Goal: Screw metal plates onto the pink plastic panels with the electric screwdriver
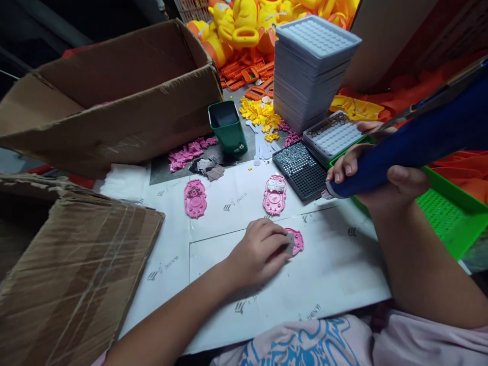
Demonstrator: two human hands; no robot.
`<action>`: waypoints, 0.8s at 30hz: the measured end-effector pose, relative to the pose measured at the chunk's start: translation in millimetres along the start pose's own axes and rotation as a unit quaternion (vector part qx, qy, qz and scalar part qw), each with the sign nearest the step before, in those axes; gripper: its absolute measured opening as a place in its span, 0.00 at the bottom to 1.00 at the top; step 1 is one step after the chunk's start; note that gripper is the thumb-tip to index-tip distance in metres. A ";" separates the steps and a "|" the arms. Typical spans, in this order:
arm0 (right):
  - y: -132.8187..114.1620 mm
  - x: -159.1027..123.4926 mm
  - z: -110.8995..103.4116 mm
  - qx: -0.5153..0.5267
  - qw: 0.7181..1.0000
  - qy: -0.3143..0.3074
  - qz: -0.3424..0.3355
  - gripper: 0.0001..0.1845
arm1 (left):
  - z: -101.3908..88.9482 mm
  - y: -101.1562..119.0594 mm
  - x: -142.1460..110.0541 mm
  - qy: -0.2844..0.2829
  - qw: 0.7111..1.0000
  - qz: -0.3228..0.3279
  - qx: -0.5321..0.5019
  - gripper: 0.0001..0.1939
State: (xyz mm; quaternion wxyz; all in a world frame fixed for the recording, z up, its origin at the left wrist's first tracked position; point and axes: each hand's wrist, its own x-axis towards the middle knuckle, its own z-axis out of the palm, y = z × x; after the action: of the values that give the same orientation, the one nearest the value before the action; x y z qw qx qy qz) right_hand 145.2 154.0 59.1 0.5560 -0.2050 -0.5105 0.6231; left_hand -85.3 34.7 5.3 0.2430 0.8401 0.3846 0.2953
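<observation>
On the white tabletop my left hand [263, 249] is closed over a pink plastic casing [299, 243], its fingers pressing a small grey plate [290, 244] against it. The fingertips partly hide both. My right hand [396, 188] is wrapped round a blue electric screwdriver [381, 157], raised on the right. The driver's tip points down and left, beside a black perforated tray [301, 170] filled partly with small screws. Farther back lie two more pink casings: one [274, 195] with shiny metal contacts, the other [195, 198] with small dark parts at its top.
Cardboard boxes [152, 96] stand at the left. At the back are a green cup [230, 129], yellow clips [261, 113], pink pieces [190, 154] and a tall stack of white trays [310, 76]. A tray of round parts [331, 134] and a green basket [453, 213] sit right.
</observation>
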 end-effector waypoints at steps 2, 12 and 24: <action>-0.2 0.1 -0.1 -0.004 1.000 0.001 0.000 0.27 | -0.2 -0.3 0.8 0.002 1.000 -0.008 -0.009 0.09; 0.6 -1.2 2.5 -0.006 1.000 0.017 0.004 0.27 | -0.5 0.3 1.1 0.000 1.000 -0.010 -0.003 0.08; 1.1 0.8 2.0 -0.033 0.999 0.020 -0.007 0.26 | -0.9 0.4 1.2 -0.016 1.000 -0.021 0.008 0.07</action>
State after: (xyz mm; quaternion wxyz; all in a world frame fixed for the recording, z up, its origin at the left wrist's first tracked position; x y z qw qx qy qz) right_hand 142.7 154.1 59.2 0.5634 -0.2316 -0.5209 0.5980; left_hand -85.1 35.5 6.5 0.2482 0.8383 0.4009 0.2738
